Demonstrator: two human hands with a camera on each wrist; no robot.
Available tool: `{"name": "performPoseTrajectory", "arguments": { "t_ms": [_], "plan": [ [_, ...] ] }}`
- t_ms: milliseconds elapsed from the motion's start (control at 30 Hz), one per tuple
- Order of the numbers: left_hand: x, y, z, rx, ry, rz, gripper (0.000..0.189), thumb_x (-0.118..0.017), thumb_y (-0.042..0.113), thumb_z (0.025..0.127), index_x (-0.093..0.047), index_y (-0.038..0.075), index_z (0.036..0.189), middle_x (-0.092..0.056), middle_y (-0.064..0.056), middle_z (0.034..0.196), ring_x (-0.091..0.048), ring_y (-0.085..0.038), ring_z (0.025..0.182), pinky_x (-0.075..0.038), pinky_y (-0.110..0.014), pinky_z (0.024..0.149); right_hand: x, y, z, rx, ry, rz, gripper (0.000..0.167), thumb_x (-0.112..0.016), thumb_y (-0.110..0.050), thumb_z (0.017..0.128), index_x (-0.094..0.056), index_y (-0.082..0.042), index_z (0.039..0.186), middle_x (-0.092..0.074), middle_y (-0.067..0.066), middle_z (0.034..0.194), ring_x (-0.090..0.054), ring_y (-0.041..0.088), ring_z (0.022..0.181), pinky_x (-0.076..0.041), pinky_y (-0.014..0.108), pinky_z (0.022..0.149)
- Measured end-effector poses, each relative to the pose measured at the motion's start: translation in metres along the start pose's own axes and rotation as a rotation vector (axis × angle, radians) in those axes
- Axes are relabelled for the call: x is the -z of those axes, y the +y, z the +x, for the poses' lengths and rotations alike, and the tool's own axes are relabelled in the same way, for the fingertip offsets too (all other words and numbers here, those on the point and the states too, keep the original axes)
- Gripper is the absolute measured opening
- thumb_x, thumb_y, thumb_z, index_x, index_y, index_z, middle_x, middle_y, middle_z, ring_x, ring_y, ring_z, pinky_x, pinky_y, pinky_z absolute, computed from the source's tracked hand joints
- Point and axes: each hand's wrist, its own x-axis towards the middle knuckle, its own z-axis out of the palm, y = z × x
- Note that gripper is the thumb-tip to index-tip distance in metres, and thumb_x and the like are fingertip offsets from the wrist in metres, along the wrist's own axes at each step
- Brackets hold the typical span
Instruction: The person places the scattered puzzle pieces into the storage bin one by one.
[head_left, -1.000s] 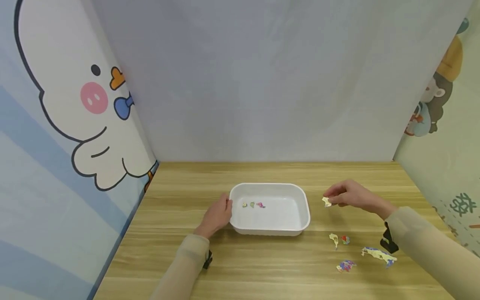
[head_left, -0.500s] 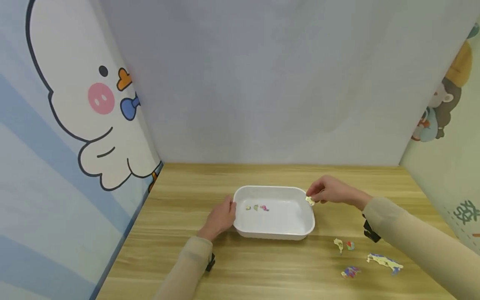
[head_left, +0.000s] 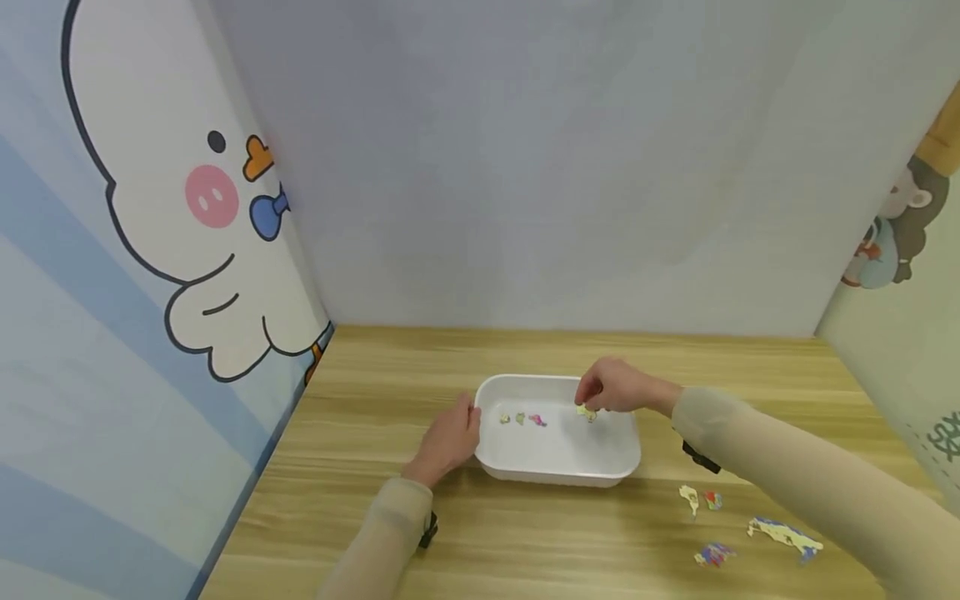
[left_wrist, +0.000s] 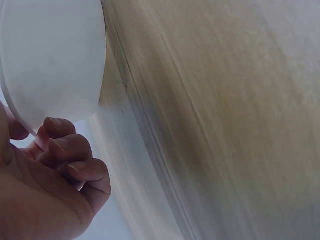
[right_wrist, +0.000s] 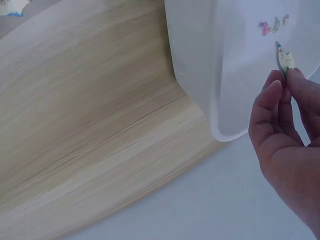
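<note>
A white plastic tray (head_left: pixel 555 450) rests on the wooden table, with three small colourful flat pieces in its left half, one of them a pink piece (head_left: pixel 537 420). My left hand (head_left: pixel 448 437) grips the tray's left rim, thumb on one side and curled fingers (left_wrist: pixel 75 150) below it in the left wrist view. Over the tray's right half, my right hand (head_left: pixel 618 386) pinches a flat pale-yellow piece (right_wrist: pixel 284 59) with a blue edge between thumb and fingertips. The held piece stands on edge, apart from the three others.
On the table right of the tray lie more flat pieces: a small yellow one (head_left: pixel 689 499), a red-green one (head_left: pixel 712 500), a blue-red one (head_left: pixel 714 554) and a long yellow-blue one (head_left: pixel 784 536). A grey curtain (head_left: pixel 555 167) hangs behind the table.
My right hand has moved left with the pale-yellow piece, from beside the tray to above its inside. My left hand keeps its grip on the rim. The whole view has shifted slightly.
</note>
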Motion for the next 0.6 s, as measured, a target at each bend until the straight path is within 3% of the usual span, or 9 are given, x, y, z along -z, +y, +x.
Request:
{"name": "performPoseTrajectory", "arguments": {
  "t_ms": [367, 600],
  "plan": [
    [0.001, -0.001, -0.002, -0.024, 0.017, -0.01, 0.013, -0.04, 0.021, 0.102, -0.046, 0.01, 0.098, -0.049, -0.002, 0.072, -0.047, -0.016, 0.059, -0.04, -0.031, 0.052, -0.016, -0.011, 0.028, 0.005, -0.035, -0.121, 0.012, -0.065, 0.007, 0.082, -0.071, -0.003, 0.085, -0.063, 0.0, 0.075, -0.055, 0.013, 0.068, -0.049, 0.028, 0.064],
    [-0.003, -0.003, -0.001, -0.025, 0.019, 0.02, 0.013, -0.04, 0.021, 0.102, -0.045, 0.011, 0.096, -0.048, -0.002, 0.071, -0.047, -0.015, 0.058, -0.04, -0.031, 0.051, -0.03, -0.01, 0.036, 0.042, 0.006, -0.18, 0.014, -0.066, 0.009, 0.078, -0.069, -0.004, 0.078, -0.061, 0.0, 0.071, -0.052, 0.013, 0.064, -0.046, 0.028, 0.063]
  ]
}}
